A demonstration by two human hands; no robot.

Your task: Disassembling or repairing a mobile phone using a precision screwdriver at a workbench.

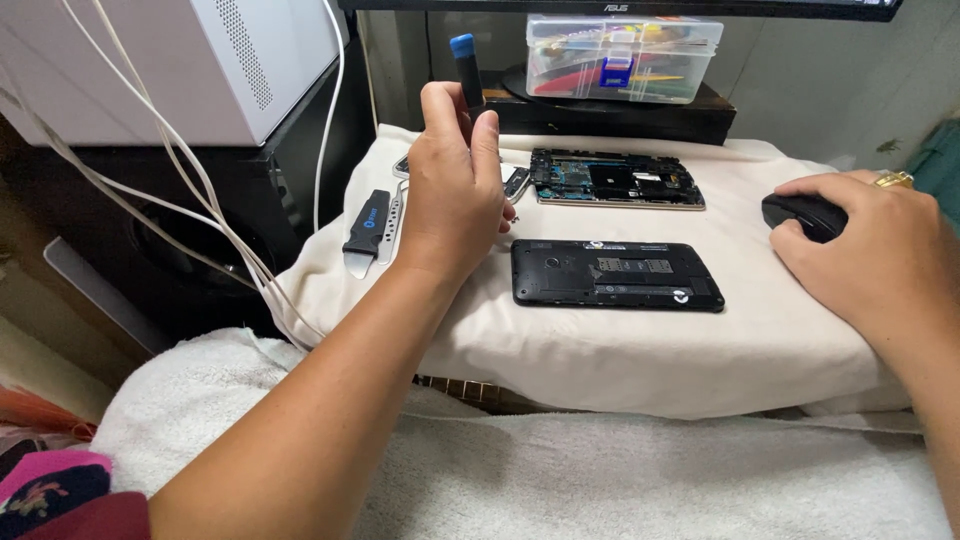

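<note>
A blue-capped screwdriver [466, 72] was clamped in the left hand [455, 190] at upper centre; a black mouse [800, 214] was covered by the right hand [875, 250], phone disassembly judged underway.

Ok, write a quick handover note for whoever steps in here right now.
Left hand: raised over the cloth, gripping a black screwdriver with a blue cap.
Right hand: resting on a black computer mouse.
On the cream cloth: opened phone body with exposed circuit board, and the black inner frame lying apart, nearer the person. Black pry tool lies at the left.
Done: phone is opened, frame off.
Left: board remains in the body.
</note>
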